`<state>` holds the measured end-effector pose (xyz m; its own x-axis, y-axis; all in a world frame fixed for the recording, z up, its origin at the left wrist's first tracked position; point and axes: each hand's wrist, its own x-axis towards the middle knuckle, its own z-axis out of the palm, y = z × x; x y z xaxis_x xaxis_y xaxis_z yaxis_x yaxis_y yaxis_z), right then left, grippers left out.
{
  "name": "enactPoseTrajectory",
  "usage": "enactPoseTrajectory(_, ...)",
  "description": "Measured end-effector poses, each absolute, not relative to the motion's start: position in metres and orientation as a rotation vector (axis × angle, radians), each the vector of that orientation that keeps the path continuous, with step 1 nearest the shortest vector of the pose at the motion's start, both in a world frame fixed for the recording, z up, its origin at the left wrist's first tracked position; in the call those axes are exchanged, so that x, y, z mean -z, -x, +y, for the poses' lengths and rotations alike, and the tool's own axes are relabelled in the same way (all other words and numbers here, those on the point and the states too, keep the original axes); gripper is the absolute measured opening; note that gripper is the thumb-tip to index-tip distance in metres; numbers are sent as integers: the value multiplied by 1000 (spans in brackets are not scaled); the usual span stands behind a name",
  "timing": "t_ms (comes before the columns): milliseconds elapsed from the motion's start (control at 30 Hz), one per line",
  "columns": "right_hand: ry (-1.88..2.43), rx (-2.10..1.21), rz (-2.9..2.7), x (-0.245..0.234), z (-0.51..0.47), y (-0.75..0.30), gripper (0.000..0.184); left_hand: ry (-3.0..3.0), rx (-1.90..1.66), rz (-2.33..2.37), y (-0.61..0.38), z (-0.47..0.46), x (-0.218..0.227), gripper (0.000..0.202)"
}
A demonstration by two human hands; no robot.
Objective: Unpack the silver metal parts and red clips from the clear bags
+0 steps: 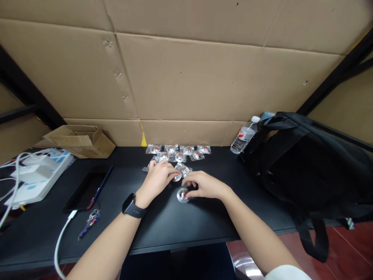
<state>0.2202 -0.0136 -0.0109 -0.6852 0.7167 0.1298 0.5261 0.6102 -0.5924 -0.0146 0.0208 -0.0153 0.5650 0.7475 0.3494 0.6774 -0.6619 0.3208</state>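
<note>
My left hand (pixel 159 177), with a black watch on the wrist, is closed, its thumb and fingers on a round silver disc (pixel 176 177) beside the packets. My right hand (pixel 206 186) pinches the red centre of a second silver disc (pixel 182 196), which is at the desk surface in front of me. Just beyond both hands lie several small clear plastic packets (pixel 180 156) in rows, each holding a silver disc with a red part. Part of the nearest packets is hidden behind my left hand. The exact kind of disc I cannot make out.
On the black desk (pixel 163 229) at left are a phone (pixel 84 188), a pen (pixel 100 186), keys (pixel 91 221), a power strip (pixel 43 182) and a paper bag (pixel 84 142). At right stand a water bottle (pixel 245 136) and a black backpack (pixel 305 167). Cardboard (pixel 189 77) walls the back.
</note>
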Motion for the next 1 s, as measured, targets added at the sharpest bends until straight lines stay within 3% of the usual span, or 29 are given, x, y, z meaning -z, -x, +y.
enactPoseTrajectory(200, 952, -836, -2584, 25, -11, -212, 19, -2640, -717, 1254, 13, 18, 14, 29)
enactPoseTrajectory(367, 930, -724, -2503, 27, -13, -208, 11, -2525, -823, 1356, 14, 21, 16, 23)
enactPoseTrajectory(600, 1122, -558, -1863, 18, -11, -209, 10, -2215, -984, 1426, 11, 19, 11, 19)
enactPoseTrajectory(800, 1007, -835, -1581, 25, -9, -201, 19, -1983, -1108, 1131, -1, 14, 17, 21)
enactPoseTrajectory(1000, 932, -1241, -1433, 25, -10, -200, 29, -2015, -1095, 1160, -2, 13, 20, 20)
